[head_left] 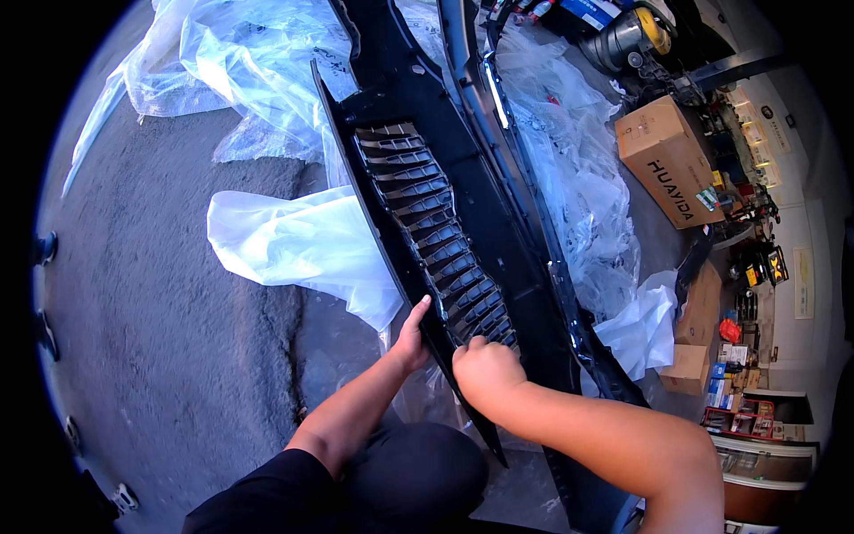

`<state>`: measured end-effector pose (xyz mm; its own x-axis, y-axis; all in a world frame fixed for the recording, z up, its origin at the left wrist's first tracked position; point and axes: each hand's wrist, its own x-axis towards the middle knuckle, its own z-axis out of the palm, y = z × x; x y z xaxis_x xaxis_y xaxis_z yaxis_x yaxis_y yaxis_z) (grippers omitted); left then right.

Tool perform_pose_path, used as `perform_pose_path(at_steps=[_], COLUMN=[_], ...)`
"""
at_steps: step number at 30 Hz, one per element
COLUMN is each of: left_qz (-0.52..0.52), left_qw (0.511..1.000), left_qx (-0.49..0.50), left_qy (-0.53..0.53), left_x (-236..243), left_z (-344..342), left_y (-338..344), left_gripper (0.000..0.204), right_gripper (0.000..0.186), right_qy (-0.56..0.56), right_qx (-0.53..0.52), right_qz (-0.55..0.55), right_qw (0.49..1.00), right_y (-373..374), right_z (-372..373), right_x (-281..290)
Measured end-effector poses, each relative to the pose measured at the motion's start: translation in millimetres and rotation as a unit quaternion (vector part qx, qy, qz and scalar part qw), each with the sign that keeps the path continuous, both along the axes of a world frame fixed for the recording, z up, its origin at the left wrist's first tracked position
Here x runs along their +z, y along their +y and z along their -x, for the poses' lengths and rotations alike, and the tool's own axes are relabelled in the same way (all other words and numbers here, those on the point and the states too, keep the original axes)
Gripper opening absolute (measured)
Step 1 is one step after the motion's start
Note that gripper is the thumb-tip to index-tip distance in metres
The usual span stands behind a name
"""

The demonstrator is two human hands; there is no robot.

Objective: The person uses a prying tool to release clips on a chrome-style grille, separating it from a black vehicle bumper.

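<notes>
A long black car bumper [476,165] lies with its ribbed inner side up, running from the far middle to the near right. Set into it is a slatted black grille [436,227]. My left hand [411,336] holds the bumper's left edge, thumb on top and the other fingers hidden below. At the near end of the grille, my right hand [487,369] is closed in a fist-like grip, with its knuckles up. Whatever its fingers press on or hold is hidden under the hand.
Clear plastic sheeting [258,58] spreads at the far left, and more wrap [565,169] lies right of the bumper. A white bag-like wrap [294,236] rests beside its left edge. Cardboard boxes [663,156], a yellow-topped canister [623,40] and cluttered shelves stand on the right.
</notes>
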<state>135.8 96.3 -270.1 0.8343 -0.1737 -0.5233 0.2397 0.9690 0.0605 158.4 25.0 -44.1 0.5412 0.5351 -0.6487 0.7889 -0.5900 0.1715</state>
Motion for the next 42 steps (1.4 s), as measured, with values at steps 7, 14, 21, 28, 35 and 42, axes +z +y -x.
perform_pose_path(at_steps=[7, 14, 21, 28, 35, 42], left_qz=[-0.001, 0.018, -0.002, 0.008, 0.005, -0.008], left_qw=[0.999, 0.999, 0.998, 0.999, 0.998, 0.998], left_qx=[-0.01, 0.004, -0.017, -0.019, -0.008, -0.012], left_qy=[0.043, 0.035, 0.059, 0.05, 0.061, 0.069], left_x=[4, 12, 9, -7, -1, -4], left_z=[1, -2, -3, 0, -1, 3], left_y=[2, 1, 5, 1, -4, -3], left_gripper=[0.049, 0.05, 0.05, 0.044, 0.041, 0.039], right_gripper=[0.029, 0.02, 0.033, 0.02, 0.028, 0.025], right_qy=[0.013, -0.049, 0.053, -0.02, -0.005, 0.047], right_qx=[-0.32, 0.286, -0.466, -0.048, -0.1, -0.306], right_qz=[-0.047, 0.026, -0.1, -0.02, -0.054, 0.059], right_qw=[0.946, 0.957, 0.878, 0.998, 0.994, 0.949], right_y=[-23, -22, -9, -25, -19, 3], right_z=[-27, -12, -22, -20, -13, -45], right_x=[5, 7, -9, 0, -9, 10])
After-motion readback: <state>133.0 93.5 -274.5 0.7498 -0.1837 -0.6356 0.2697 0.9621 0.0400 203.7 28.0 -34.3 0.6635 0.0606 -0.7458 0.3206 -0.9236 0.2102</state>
